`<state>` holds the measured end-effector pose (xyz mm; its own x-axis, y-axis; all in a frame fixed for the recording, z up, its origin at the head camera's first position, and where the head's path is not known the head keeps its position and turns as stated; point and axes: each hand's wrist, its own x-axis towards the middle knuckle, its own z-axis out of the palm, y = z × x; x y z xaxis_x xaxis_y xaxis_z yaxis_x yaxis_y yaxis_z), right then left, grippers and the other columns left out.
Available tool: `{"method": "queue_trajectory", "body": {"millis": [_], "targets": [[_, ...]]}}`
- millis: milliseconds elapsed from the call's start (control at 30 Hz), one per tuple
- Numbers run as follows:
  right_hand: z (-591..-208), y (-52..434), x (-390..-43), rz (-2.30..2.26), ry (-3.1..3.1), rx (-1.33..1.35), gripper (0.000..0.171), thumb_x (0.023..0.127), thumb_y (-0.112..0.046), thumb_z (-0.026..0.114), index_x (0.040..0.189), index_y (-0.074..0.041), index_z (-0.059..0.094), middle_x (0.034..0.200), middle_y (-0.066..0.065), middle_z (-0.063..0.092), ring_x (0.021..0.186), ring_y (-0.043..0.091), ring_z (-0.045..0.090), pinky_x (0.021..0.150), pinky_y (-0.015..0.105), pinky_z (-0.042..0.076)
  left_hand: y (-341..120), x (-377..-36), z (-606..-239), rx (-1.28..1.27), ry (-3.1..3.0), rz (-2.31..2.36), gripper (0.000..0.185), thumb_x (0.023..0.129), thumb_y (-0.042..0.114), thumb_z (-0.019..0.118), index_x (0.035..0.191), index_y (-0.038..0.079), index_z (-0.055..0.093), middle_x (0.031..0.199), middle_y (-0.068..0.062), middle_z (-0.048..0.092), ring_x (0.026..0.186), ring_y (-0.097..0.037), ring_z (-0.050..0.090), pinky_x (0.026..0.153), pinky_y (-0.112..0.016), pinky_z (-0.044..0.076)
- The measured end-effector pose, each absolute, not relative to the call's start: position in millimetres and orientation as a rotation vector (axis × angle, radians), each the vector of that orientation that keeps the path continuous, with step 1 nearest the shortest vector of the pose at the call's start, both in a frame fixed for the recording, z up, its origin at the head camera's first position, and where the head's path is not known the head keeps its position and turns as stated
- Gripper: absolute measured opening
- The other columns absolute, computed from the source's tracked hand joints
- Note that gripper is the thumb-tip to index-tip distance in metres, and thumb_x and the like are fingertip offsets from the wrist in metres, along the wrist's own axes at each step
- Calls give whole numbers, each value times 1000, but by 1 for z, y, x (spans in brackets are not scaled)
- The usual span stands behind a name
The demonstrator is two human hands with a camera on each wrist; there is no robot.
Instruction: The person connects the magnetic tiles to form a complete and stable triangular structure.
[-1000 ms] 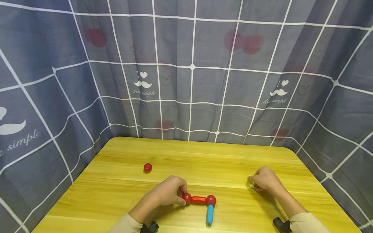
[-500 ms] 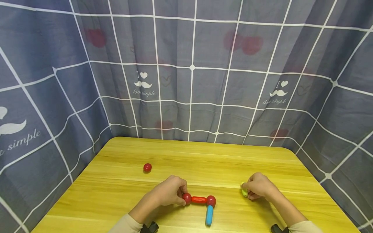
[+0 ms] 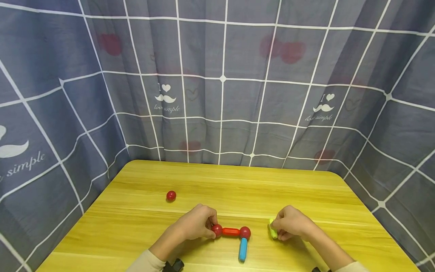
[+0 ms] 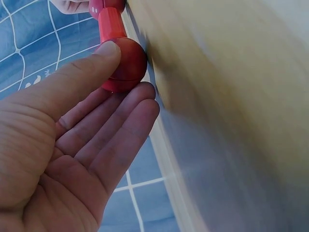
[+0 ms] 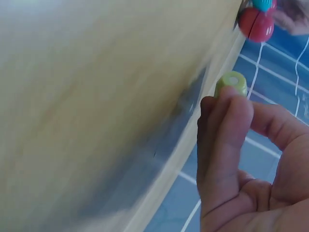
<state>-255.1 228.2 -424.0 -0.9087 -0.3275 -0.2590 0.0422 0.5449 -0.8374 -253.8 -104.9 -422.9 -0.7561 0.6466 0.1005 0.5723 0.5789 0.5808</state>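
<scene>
My left hand point(image 3: 198, 223) pinches a red ball point(image 4: 129, 63) between thumb and fingertips. A red rod point(image 3: 230, 232) joins that ball to a second red ball point(image 3: 245, 232), and from this one a blue rod point(image 3: 242, 249) points toward the table's front edge. To the right of the joined pieces, my right hand point(image 3: 291, 223) pinches a yellow-green rod point(image 3: 273, 229), apart from them. In the right wrist view the end of the yellow-green rod point(image 5: 232, 79) shows a pale round disc; the fingers cover most of its length.
A loose red ball point(image 3: 171, 195) lies on the yellow wooden table point(image 3: 221, 181), further back on the left. A grey-blue checked curtain point(image 3: 204, 94) hangs behind the table and along both sides.
My right hand has moved left with the yellow-green rod, closer to the joined pieces. My left hand keeps its grip on the red ball and has stayed in place.
</scene>
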Motion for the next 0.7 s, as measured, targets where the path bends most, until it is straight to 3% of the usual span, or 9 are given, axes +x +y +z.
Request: {"method": "queue_trajectory", "body": {"millis": [133, 367, 700], "targets": [[-426, 219, -249, -1359, 2315, -251, 26, 77, -11, 66, 57, -6, 49, 65, 9, 57, 50, 14, 55, 52, 33, 53, -105, -254, -422, 1041, 2681, 922, 22, 66, 10, 80, 76, 13, 61, 71, 10, 60, 62, 1, 55, 56, -13, 46], [-427, 204, -239, -1386, 2215, -294, 19, 78, -11, 66, 67, 1, 57, 68, 12, 59, 52, 15, 57, 54, 34, 53, -106, -254, -423, 1028, 2682, 922, 22, 66, 10, 80, 77, 12, 61, 71, 9, 60, 62, 1, 56, 56, -13, 46], [-431, 193, -225, -1404, 2108, -355, 19, 79, -13, 66, 68, 0, 56, 69, 10, 58, 56, 17, 61, 54, 31, 53, -106, -254, -424, 1027, 2683, 921, 22, 66, 10, 80, 77, 13, 61, 71, 10, 60, 61, 1, 55, 56, -13, 46]]}}
